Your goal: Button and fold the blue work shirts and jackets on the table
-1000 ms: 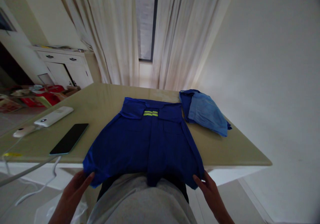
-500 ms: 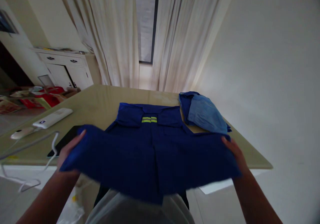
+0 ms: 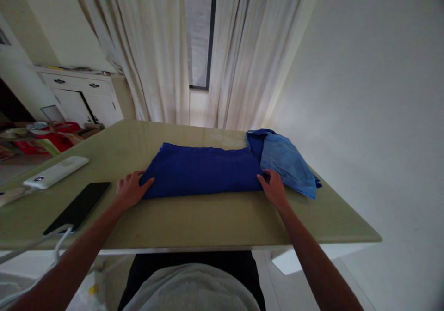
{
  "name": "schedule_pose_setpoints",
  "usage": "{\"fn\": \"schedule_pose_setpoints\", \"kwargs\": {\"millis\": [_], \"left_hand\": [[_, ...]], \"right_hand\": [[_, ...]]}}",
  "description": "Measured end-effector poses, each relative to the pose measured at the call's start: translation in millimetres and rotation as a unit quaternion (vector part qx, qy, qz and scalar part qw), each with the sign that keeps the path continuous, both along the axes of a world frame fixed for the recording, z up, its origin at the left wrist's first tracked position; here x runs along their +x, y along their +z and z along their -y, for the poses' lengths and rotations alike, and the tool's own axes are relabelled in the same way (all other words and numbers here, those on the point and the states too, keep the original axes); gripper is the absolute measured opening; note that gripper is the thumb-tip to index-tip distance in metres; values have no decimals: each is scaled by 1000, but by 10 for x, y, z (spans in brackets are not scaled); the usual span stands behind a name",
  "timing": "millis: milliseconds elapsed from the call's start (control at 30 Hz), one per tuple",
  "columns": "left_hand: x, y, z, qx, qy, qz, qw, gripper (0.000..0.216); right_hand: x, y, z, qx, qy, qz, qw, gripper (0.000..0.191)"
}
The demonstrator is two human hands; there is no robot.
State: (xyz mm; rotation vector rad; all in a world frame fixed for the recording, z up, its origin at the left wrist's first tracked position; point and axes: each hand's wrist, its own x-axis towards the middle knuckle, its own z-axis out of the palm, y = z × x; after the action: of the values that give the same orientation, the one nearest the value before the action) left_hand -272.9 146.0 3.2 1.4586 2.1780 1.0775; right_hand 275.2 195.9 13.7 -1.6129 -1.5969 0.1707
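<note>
A dark blue work jacket [image 3: 204, 170] lies folded into a wide, flat bundle on the table [image 3: 194, 225]. My left hand [image 3: 132, 188] grips its left end, thumb on the top and fingers at the side edge. At the opposite end, my right hand [image 3: 274, 187] holds the near right corner with its thumb on the cloth. The fingertips under the fabric are partly hidden. Just beyond my right hand rests a crumpled pile of clothing [image 3: 287, 161], light blue with darker blue, touching the jacket's right side.
On the left lie a black phone [image 3: 78, 207], a white device [image 3: 57, 172] and a white cable [image 3: 62, 241]. A wall [image 3: 374, 117] borders the right side. Behind the table hang curtains [image 3: 152, 47], with a white cabinet [image 3: 83, 94] at the far left.
The jacket's lower part, held up toward me before, has been folded away from me over the rest. Both hands moved forward and closer together, down to the table. The yellow strips are now covered.
</note>
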Motion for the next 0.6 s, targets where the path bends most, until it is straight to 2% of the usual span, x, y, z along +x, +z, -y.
{"fn": "schedule_pose_setpoints", "kwargs": {"millis": [33,100,233,300,367,433,500,600], "left_hand": [[-26,-44,66,-5,-4,-14,1000,60],[-23,-20,156,-10,-18,13,1000,69],[15,244,382,3,-54,112,992,82],[-32,351,606,-22,-89,154,984,79],[-115,404,859,-60,-119,182,974,72],[-195,423,1042,-83,-123,184,972,70],[-241,433,1071,-87,-96,165,978,74],[-226,450,798,-97,-46,135,985,80]], "right_hand": [[21,-56,57,-7,-2,-1,1000,63],[20,-96,112,-27,-3,-29,999,64],[51,-29,184,-65,49,-105,991,65],[182,9,328,-123,122,-143,975,70],[368,35,544,-211,195,-165,943,76],[533,66,750,-283,221,-148,921,75],[603,109,851,-305,202,-107,924,72],[482,182,714,-270,149,-60,949,68]]}}
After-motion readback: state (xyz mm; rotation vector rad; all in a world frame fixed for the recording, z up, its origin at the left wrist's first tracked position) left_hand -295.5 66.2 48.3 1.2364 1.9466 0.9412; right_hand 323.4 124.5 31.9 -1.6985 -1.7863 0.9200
